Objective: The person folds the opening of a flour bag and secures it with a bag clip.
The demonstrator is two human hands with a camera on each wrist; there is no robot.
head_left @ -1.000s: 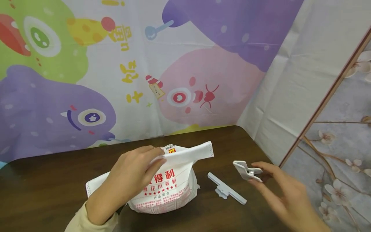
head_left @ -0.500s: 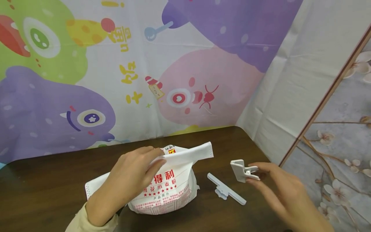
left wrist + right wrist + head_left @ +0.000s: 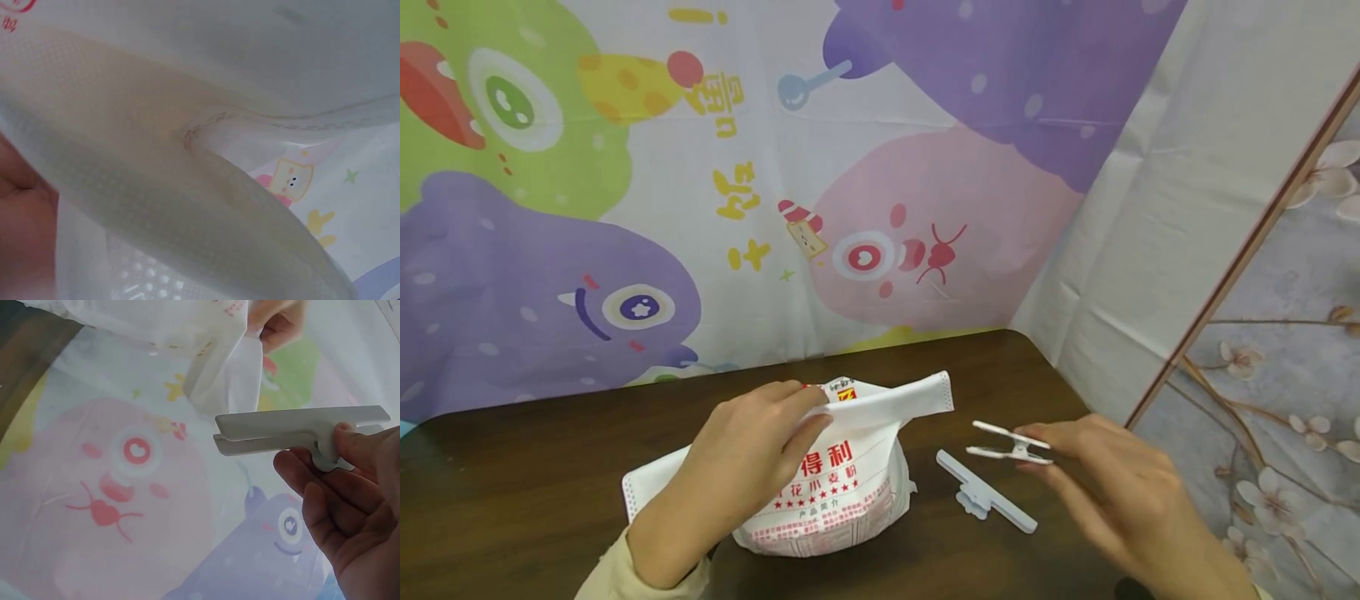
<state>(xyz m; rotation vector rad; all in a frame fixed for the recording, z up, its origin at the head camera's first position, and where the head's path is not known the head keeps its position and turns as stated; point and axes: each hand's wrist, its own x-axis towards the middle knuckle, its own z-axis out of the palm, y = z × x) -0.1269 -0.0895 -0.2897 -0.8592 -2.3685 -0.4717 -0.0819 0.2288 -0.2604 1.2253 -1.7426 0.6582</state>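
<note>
A white flour bag (image 3: 831,500) with red print stands on the table, its top edge folded into a flat white band. My left hand (image 3: 741,462) grips that band near its middle, thumb on the near side. In the left wrist view the bag's white fabric (image 3: 144,162) fills most of the picture. To the right of the bag, my right hand (image 3: 1112,483) pinches a white bag clip (image 3: 1011,444) by its handles, held in the air. The clip's long jaws point left towards the bag, slightly parted and apart from it.
A second, pale blue-white bag clip (image 3: 988,490) lies on the dark wooden table (image 3: 542,442) between the bag and my right hand. A cartoon-printed curtain (image 3: 760,308) hangs behind the table, and a flowered panel (image 3: 1285,400) stands at the right.
My right hand has moved left towards the bag and turned the clip, so its jaws now show edge-on and parted. The left hand and the bag have stayed in place.
</note>
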